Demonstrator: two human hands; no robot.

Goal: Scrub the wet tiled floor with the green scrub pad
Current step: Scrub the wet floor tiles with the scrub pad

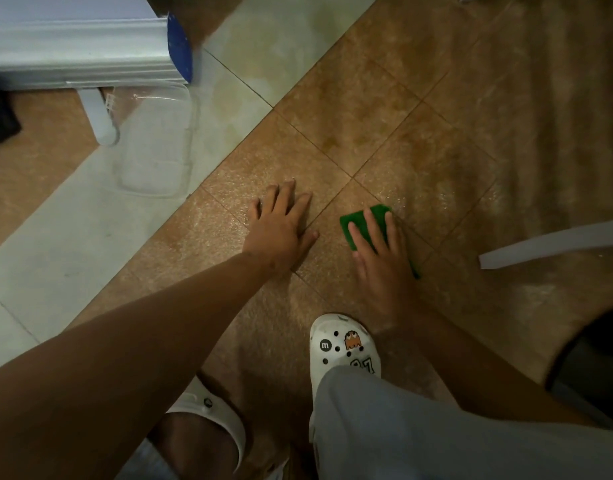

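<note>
- My right hand [384,261] lies flat on the scrub pad [363,221], which lies on the tiled floor [436,133].
- My left hand [280,226] rests flat on the floor just left of the pad, not touching it.
- My shoe [339,348] stands on the floor behind my right hand, nearer to me.
- A clear tray [156,143] lies on the floor far left, before an appliance [80,39].
- A flat strip [554,244] lies well right of the pad.

Brightness: dim overall, warm brown cast.
Glare: faint wet sheen on the tiled floor [419,140] near mid-frame.
Shadows: soft, darkest at lower right corner.
Sharpness: slightly soft throughout.
Distortion: wide-angle bending toward frame edges.
</note>
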